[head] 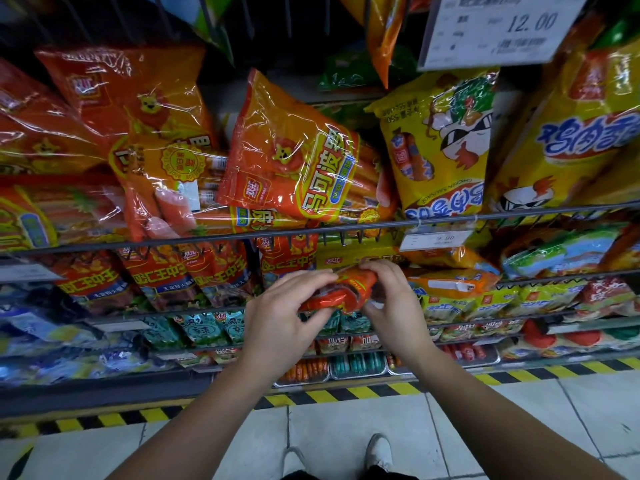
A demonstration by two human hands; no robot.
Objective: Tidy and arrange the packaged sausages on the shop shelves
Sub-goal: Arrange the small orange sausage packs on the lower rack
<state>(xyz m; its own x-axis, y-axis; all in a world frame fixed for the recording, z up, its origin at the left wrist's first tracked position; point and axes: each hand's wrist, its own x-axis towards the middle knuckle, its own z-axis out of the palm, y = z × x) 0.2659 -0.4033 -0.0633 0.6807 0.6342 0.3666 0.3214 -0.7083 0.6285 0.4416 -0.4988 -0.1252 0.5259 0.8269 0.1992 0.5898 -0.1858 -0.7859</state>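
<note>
The sausage pack (341, 294) was a small, glossy red-orange pouch with crinkled film and a dark patch near its middle; its print was too small to read. It sat at the centre of the frame, held in the air in front of the shelves (173, 241), and tilted so that its right end stood higher than its left. The left hand (284, 306) gripped the pack's lower left end, fingers curled over the top edge and thumb reaching up from below. The pack bridged the gap between the two hands, and its middle showed bare. The right hand (391, 296) pinched the upper right end, fingers bent over the top and thumb underneath. On the shelf behind, a row of red packs (156, 271) stood to the left of the hands, a yellow pack (360, 253) lay just above the held pouch, and an orange pack (450, 284) lay to the right.
</note>
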